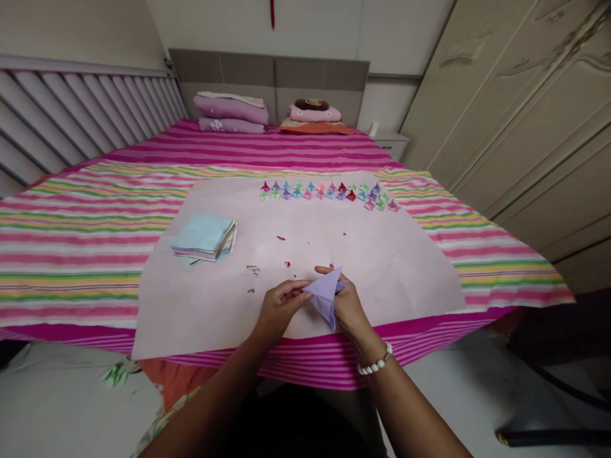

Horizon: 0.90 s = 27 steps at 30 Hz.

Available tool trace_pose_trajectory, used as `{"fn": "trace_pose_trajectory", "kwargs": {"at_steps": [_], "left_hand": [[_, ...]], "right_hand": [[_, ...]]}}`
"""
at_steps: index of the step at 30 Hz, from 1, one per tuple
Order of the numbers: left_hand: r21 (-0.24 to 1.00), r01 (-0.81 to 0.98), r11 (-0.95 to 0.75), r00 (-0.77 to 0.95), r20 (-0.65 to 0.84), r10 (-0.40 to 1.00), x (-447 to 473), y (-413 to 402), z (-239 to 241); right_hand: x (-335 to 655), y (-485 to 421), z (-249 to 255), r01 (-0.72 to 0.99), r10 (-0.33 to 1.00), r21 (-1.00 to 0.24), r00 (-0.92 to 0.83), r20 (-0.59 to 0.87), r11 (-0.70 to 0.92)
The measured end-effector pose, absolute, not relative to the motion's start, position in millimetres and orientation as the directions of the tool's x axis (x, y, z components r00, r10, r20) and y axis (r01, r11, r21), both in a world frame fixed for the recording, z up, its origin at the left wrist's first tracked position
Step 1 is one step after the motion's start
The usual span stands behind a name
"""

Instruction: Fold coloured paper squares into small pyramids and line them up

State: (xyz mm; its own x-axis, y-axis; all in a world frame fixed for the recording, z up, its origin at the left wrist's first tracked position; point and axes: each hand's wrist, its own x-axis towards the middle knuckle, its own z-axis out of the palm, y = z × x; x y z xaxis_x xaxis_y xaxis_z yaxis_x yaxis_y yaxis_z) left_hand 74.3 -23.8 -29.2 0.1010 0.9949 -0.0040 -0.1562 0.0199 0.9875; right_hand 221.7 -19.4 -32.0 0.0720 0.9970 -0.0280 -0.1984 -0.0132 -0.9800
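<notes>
A partly folded sheet of lilac origami paper (325,294) is held up between both hands, above the near edge of a large pale sheet (382,267). My left hand (281,305) pinches its left corner between thumb and fingers. Behind its right side, my right hand (351,308) grips it, the fingers partly hidden by the paper. Left of my hands lies a stack of square coloured paper (203,234) with light blue on top. Small folded paper pieces (308,194) in many colours stand in rows along the far side of the sheet.
Torn scraps (252,270) and red bits (280,238) lie scattered on the sheet. Underneath is a bed with a striped cover (95,242). Folded bedding (231,113) and pillows sit by the headboard (248,73). A wardrobe (515,108) stands at right, a slatted rail (95,108) at left.
</notes>
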Motion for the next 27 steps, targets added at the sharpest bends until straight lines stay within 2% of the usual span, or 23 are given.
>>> {"fn": "trace_pose_trajectory", "kwargs": {"at_steps": [4, 9, 12, 16, 21, 23, 27], "left_hand": [[0.990, -0.140, -0.031, 0.099, 0.046, 0.994, 74, -23, -33], [0.983, -0.177, 0.052, 0.085, -0.037, 0.996, 74, -24, -31], [0.981, -0.181, 0.066, 0.077, -0.052, 0.996, 74, -24, -30], [0.977, -0.187, 0.106, 0.066, -0.095, 0.993, 74, -23, -36], [0.942, -0.273, 0.197, 0.100, -0.175, 0.979, 75, -23, -50], [0.937, -0.285, 0.204, 0.131, -0.173, 0.976, 76, -23, -52], [0.950, -0.271, 0.158, 0.176, -0.113, 0.978, 76, -24, -46]], "right_hand": [[220, -18, -32, -0.191, 0.997, -0.981, 0.069, -0.043, -0.029], [220, -16, -34, -0.224, 0.992, -0.972, 0.088, -0.091, -0.070], [221, -15, -39, -0.193, 0.993, -0.981, 0.117, -0.029, -0.006], [221, -12, -48, -0.068, 0.976, -0.994, 0.204, 0.070, 0.086], [223, -14, -43, 0.048, 0.936, -0.978, 0.282, 0.209, 0.204], [225, -16, -37, 0.004, 0.955, -0.981, 0.226, 0.190, 0.195], [226, -17, -31, -0.183, 0.994, -0.982, 0.107, 0.026, 0.046]]}}
